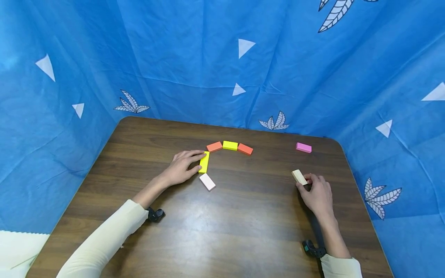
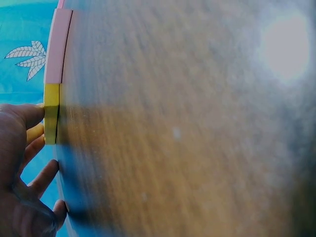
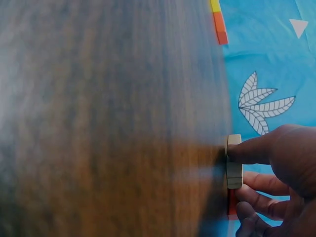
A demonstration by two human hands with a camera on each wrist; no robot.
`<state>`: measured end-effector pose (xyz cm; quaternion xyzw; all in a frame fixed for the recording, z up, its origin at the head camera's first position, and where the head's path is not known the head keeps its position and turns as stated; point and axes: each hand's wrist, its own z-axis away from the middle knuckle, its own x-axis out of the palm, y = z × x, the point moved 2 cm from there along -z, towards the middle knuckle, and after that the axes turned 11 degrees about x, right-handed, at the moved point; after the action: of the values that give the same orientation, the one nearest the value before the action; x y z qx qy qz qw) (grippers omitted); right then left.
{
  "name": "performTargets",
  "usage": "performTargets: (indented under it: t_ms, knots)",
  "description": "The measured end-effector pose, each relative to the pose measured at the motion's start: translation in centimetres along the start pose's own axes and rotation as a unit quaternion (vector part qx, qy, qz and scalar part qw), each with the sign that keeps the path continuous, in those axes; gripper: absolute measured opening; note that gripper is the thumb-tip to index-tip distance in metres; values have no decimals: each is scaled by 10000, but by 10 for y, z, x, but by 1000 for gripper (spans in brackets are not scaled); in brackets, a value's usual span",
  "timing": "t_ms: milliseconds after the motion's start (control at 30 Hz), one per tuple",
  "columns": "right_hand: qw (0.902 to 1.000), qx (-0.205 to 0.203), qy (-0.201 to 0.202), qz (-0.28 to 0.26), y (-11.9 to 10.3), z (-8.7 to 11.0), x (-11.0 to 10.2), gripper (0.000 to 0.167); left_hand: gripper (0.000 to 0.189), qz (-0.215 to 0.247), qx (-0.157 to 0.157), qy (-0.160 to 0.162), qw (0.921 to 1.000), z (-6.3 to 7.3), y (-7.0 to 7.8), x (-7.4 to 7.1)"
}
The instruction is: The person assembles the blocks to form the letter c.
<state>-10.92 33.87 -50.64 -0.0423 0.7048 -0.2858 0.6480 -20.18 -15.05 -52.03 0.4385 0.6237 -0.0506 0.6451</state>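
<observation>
My left hand (image 1: 180,168) has its thumb and fingertips at the two ends of a yellow block (image 1: 204,162), pinching it on the table. Just below that block's near end lies a pale pink block (image 1: 207,182), set at an angle. Beyond the fingers, an orange block (image 1: 214,146), a second yellow block (image 1: 230,145) and a red-orange block (image 1: 245,149) continue the curved row end to end. On the right, my right hand (image 1: 318,193) pinches a pale wooden block (image 1: 299,177) between thumb and fingers, as the right wrist view shows closely.
A magenta block (image 1: 304,147) lies alone near the far right of the brown wooden table (image 1: 243,224). A blue patterned cloth (image 1: 208,65) hangs behind the table and along both sides. Each wrist carries a small black camera.
</observation>
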Motion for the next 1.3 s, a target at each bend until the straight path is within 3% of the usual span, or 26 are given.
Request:
performTargets:
  t_ms: [700, 1000, 1300]
  knots:
    - [9997, 95, -144, -153, -6, 0, 0, 34, 55, 33, -21, -44, 10000, 0, 1, 1]
    - [9994, -116, -229, -215, -10, 2, 3, 34, 55, 43, 5, -6, 10000, 0, 3, 0]
    - [9956, -648, -576, -359, -23, 4, 9, 33, 54, -28, 46, 34, 10000, 0, 2, -1]
